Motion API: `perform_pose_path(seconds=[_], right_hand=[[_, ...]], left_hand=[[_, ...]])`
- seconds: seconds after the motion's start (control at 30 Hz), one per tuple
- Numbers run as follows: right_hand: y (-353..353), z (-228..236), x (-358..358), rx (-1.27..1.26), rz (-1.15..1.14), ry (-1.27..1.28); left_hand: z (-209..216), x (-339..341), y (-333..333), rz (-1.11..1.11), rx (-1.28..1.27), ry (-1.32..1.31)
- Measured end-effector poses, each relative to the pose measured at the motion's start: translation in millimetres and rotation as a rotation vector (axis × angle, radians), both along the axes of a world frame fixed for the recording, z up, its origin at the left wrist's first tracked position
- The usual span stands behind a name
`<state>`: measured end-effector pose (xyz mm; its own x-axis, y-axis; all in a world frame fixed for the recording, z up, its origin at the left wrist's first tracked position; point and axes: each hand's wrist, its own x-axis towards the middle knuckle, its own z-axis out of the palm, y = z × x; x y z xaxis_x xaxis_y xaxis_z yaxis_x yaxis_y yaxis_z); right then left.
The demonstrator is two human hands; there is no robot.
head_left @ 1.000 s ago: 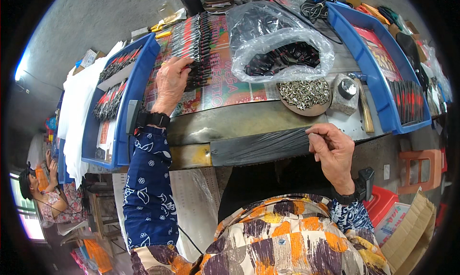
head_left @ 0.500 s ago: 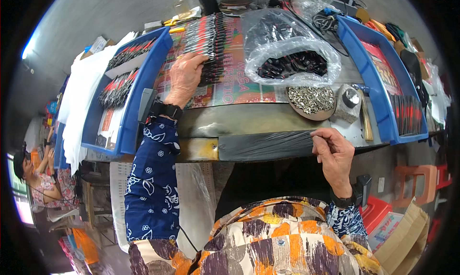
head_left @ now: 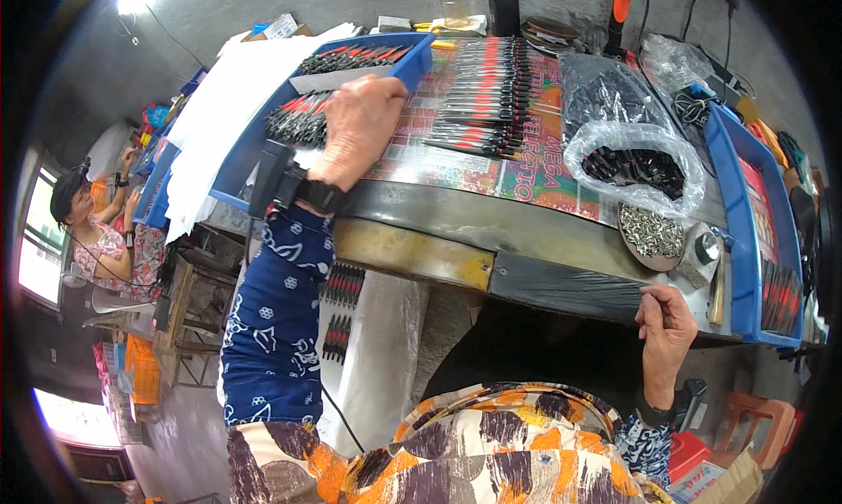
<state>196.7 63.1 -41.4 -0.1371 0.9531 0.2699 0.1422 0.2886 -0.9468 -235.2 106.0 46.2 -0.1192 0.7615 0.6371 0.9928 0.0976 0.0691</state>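
My left hand [head_left: 361, 127] is over the right wall of a blue bin [head_left: 418, 65], its fingers curled down and partly hidden. What they hold, if anything, is out of sight. Beside that hand, inside the bin, lie loose black-and-red pen-like sticks [head_left: 298, 118]. To its right, a long column of silver, black and red pen-like sticks [head_left: 482, 96] is laid side by side on a printed sheet [head_left: 421, 166]. My right hand [head_left: 667, 322] is at the table's front edge, fingers curled in and nothing visible in them.
An open plastic bag of short black parts [head_left: 636, 166] sits right of the column. Near it are a round dish of small metal pieces [head_left: 652, 235] and a metal block [head_left: 702, 251]. A second blue bin [head_left: 737, 214] stands far right. Another person [head_left: 101, 223] sits far left.
My left hand has left the column of pen-like sticks and moved to the left blue bin. The view has swung left. My right hand stays by the table edge, curled.
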Motion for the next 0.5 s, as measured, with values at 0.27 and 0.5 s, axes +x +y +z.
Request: perform_pose_path(seconds=[0.27,0.5], right_hand=[[-1,0,0,0.014,-0.015,-0.045],[0,0,1,0.025,-0.022,-0.076]], left_hand=[[15,-67,7,0.214,-0.189,-0.001],[0,-101,22,0.289,-0.243,0.035]])
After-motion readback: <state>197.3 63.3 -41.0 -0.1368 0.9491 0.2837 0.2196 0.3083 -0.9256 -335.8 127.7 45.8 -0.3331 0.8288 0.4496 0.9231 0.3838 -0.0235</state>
